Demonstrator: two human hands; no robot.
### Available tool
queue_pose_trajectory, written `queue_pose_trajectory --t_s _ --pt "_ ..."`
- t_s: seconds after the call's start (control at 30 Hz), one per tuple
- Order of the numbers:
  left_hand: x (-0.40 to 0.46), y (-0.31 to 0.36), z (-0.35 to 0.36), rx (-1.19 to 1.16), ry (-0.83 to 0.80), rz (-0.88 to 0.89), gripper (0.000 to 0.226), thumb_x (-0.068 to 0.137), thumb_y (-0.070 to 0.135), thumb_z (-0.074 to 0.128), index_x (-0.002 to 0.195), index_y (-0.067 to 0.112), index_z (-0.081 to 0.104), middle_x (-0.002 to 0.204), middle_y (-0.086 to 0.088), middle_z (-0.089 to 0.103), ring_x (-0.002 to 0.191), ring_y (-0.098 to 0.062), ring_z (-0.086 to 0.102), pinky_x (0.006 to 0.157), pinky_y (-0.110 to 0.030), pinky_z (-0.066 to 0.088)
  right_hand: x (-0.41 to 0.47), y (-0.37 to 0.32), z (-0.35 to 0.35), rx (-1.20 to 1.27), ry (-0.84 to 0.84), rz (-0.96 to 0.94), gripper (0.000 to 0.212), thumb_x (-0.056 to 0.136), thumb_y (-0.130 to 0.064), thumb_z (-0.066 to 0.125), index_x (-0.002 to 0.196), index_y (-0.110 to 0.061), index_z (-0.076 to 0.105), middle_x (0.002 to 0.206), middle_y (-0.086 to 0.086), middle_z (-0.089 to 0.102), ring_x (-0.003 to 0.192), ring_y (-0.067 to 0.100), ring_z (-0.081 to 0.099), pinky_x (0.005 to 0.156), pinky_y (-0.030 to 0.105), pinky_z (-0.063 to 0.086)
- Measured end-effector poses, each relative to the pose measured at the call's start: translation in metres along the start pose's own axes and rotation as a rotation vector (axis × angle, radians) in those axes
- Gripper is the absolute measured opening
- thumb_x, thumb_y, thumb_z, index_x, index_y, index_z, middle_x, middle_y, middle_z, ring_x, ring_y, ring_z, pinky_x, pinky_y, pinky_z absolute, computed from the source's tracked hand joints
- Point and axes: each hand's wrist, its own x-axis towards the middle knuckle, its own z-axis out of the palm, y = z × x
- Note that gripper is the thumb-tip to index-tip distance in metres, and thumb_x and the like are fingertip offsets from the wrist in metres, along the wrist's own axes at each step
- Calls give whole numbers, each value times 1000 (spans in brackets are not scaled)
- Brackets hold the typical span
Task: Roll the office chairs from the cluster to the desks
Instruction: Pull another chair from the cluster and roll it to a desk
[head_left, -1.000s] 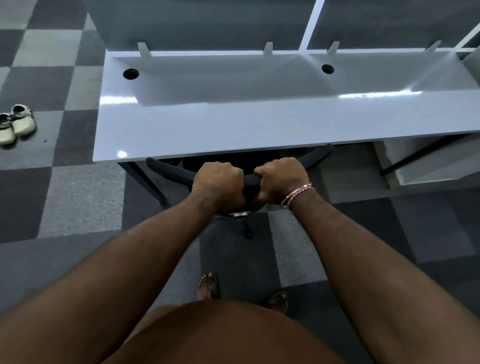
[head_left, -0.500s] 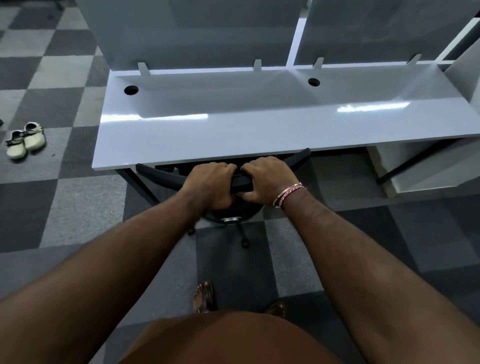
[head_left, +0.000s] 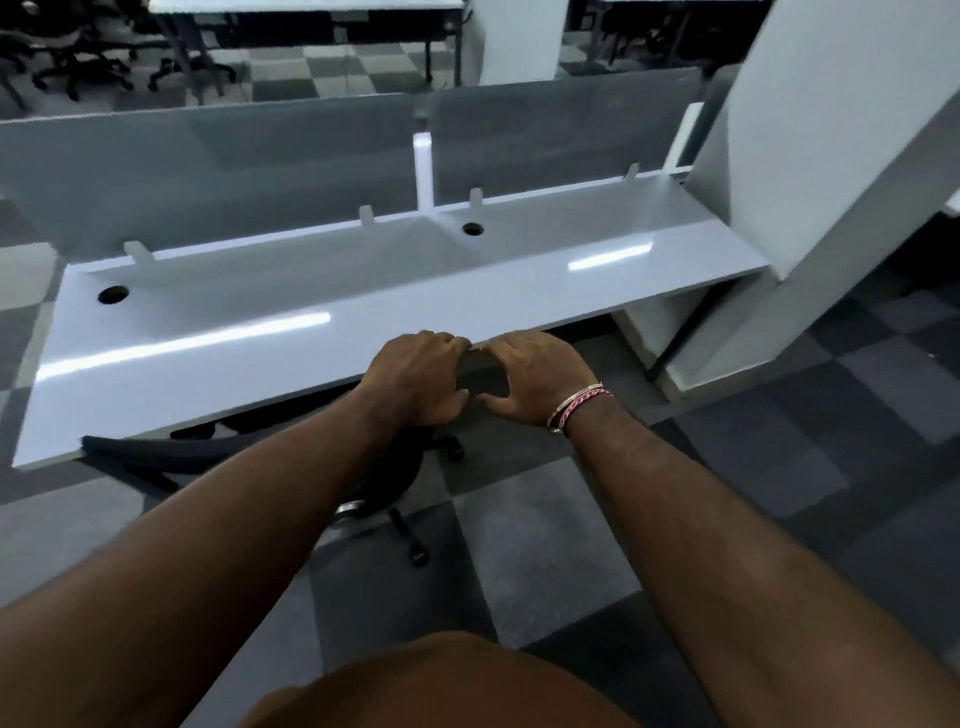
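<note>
The long white desk (head_left: 363, 332) fills the middle of the view, grey divider panels (head_left: 218, 166) standing along its far edge and a white pillar (head_left: 810, 182) cutting off its right end. Tucked beneath its near edge is the black office chair (head_left: 171, 451): only the curved top of its backrest, part of the seat and a few caster legs show, the rest being hidden by the desktop and the person's forearms. Both hands are at the desk's front edge, close together. The left hand (head_left: 415, 376) has its fingers curled, apparently round the backrest top, though the grip itself is hidden. The right hand (head_left: 535, 376) has its thumb and fingers bent in an open C with a clear gap, holding nothing. A red and white bracelet (head_left: 579, 405) circles the right wrist. More chairs (head_left: 78, 62) stand dim and blurred far behind.
</note>
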Motion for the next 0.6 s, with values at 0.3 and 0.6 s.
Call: queue_pose_trajectory --t_s 0.3,0.6 --pt "128 176 -25 -28 17 322 54 78 53 62 124 26 62 112 1 70 100 -26 67 77 -39 56 -119 153 -50 -69 91 393 60 71 -52 74 120 -18 65 114 1 69 105 22 64 86 34 50" --pt "280 313 -22 2 70 618 63 80 58 59 133 23 58 124 -3 69 107 -29 68 85 -44 58 -182 300 -68 -138 55 718 61 78 -58 63 124 -17 61 120 3 66 111 24 61 94 39 48"
